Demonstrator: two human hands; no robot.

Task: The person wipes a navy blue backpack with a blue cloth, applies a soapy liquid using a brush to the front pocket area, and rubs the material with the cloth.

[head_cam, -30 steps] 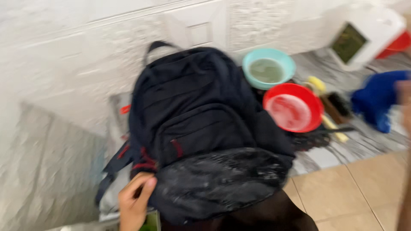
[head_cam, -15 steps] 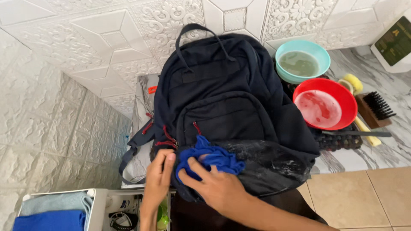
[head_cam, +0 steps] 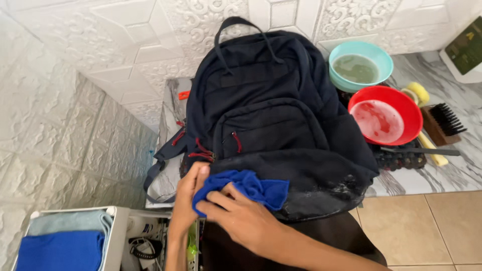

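Blue cloth [head_cam: 251, 188]: pressed onto the dark backpack [head_cam: 271, 120].
Right hand [head_cam: 241, 218]: fingers spread, laid flat on cloth.
Left hand [head_cam: 188, 198]: cloth's edge pinched.

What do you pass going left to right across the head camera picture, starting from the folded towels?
Folded blue towel → blue cloth under both hands → dark backpack → red bowl → scrubbing brush.

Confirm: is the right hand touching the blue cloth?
Touching. Head view shows the right hand pressed flat on the blue cloth, fingers overlapping it on the backpack.
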